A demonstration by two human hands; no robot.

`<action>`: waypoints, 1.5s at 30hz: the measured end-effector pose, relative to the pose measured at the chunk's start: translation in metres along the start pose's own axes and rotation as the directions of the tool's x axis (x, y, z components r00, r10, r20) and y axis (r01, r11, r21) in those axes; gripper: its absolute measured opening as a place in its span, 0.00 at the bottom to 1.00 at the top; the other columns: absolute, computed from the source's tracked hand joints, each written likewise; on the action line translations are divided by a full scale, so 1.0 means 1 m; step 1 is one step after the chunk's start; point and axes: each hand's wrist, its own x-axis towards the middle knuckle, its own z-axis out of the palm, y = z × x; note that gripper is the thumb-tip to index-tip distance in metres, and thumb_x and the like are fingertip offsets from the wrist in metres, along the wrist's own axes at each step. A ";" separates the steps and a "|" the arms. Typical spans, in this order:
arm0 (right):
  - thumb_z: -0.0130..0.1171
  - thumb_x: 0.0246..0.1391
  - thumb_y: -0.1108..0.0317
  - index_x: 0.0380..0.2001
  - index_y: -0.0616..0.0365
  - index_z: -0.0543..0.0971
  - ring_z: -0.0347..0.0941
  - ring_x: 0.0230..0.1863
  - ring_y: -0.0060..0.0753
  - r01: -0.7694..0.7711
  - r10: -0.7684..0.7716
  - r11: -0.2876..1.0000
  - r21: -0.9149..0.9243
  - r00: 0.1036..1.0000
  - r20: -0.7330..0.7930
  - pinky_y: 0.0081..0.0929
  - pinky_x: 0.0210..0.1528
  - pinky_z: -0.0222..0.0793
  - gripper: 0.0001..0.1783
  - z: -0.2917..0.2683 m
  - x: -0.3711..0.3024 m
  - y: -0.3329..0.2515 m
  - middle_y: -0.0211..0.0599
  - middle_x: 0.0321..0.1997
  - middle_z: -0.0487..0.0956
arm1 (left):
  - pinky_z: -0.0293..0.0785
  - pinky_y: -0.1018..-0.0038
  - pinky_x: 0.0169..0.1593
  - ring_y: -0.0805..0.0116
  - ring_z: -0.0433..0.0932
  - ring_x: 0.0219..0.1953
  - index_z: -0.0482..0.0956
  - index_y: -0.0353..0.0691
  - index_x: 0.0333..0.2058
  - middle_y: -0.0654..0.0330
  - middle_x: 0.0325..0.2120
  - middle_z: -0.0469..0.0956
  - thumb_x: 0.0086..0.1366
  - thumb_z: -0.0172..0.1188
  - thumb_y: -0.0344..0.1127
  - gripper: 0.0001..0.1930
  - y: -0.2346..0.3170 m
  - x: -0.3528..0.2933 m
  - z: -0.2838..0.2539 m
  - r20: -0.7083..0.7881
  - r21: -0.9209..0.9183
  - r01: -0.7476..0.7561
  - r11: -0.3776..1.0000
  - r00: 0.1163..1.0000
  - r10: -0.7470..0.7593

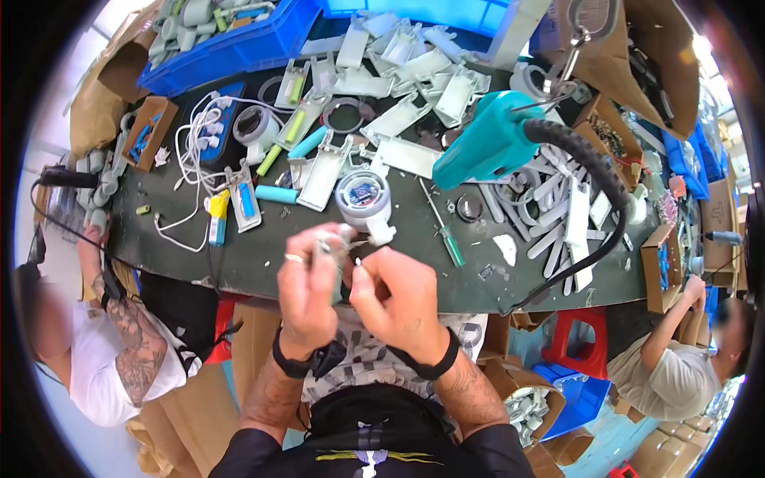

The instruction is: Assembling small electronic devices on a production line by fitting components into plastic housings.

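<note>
My left hand (305,291), with a ring on one finger, is closed in a pinch near the table's front edge. A small greyish piece shows at its fingertips, too unclear to name. Close beside it, my right hand (405,299) is also pinched, with a tiny white tip at its thumb; what it holds is mostly hidden. Just beyond both hands sits a round white-and-grey housing (376,217) with a small circuit board (362,193) inside. A teal electric screwdriver (482,139) hangs above the table to the right. Below it lies a screwdriver with a green handle (452,246).
White plastic shells (327,175) lie piled toward the back, with a blue bin (231,52) of grey parts at back left. White cables (195,147) tangle on the left. Grey handle strips (550,215) lie at right, near the black coiled cord (610,179). Co-workers sit on both sides.
</note>
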 end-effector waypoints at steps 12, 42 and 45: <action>0.70 0.59 0.75 0.33 0.60 0.81 0.77 0.23 0.34 -0.057 0.058 0.998 -0.041 0.998 0.005 0.32 0.26 0.72 0.05 -0.001 -0.005 -0.005 0.34 0.25 0.79 | 0.89 0.64 0.50 0.66 0.86 0.44 0.70 0.32 0.60 0.43 0.58 0.81 0.86 0.46 0.35 0.14 0.009 0.008 -0.013 -0.005 -0.365 0.259 0.895 0.960 -0.280; 0.81 0.54 0.61 0.45 0.58 0.79 0.79 0.24 0.35 -0.089 0.108 0.980 -0.178 0.989 0.101 0.33 0.29 0.76 0.23 0.029 0.002 -0.014 0.34 0.28 0.80 | 0.79 0.57 0.64 0.55 0.82 0.56 0.68 0.37 0.60 0.39 0.59 0.77 0.82 0.49 0.39 0.15 0.005 0.013 -0.020 0.077 -0.582 0.305 0.754 0.944 -0.322; 0.82 0.55 0.57 0.48 0.59 0.78 0.80 0.24 0.35 -0.140 0.153 0.961 -0.236 0.988 0.036 0.34 0.28 0.77 0.27 0.037 0.000 -0.014 0.35 0.29 0.82 | 0.78 0.58 0.65 0.57 0.82 0.57 0.68 0.36 0.61 0.40 0.60 0.78 0.82 0.48 0.37 0.16 0.006 0.014 -0.020 0.071 -0.587 0.297 0.754 0.946 -0.317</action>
